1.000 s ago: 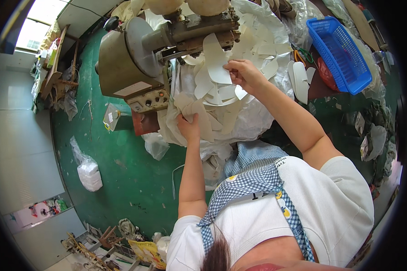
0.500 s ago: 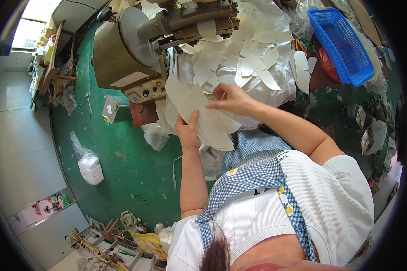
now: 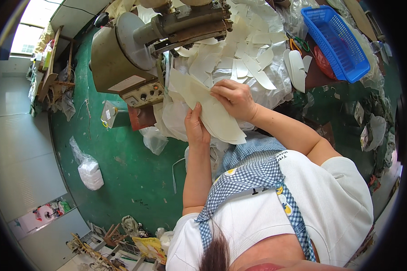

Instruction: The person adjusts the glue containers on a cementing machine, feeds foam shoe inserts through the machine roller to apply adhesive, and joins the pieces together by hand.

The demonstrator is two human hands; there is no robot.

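Observation:
My left hand (image 3: 197,126) is closed around the near-left side of a thin stack of cream, leaf-shaped cut pieces (image 3: 219,121), thumb on top. The stack slants from the machine's side down toward my apron, its pieces nearly lined up. My right hand (image 3: 236,99) pinches the stack's right edge, fingertips bent together over it; how many pieces they grip is hidden. Beyond my hands, many loose pale cut pieces (image 3: 253,70) lie scattered over white plastic sheeting (image 3: 280,92).
An olive-green machine (image 3: 106,63) with a control panel (image 3: 144,95) stands at the far left. A blue plastic basket (image 3: 334,45) sits far right, beside orange-and-green-handled scissors (image 3: 300,45) and a red bag (image 3: 324,62). A plastic-wrapped white bundle (image 3: 90,173) rests on the green floor (image 3: 122,180).
My right hand has come down from above the pieces and now pinches their right edge. The fanned pieces have drawn together into a neater stack. My left hand has shifted slightly right.

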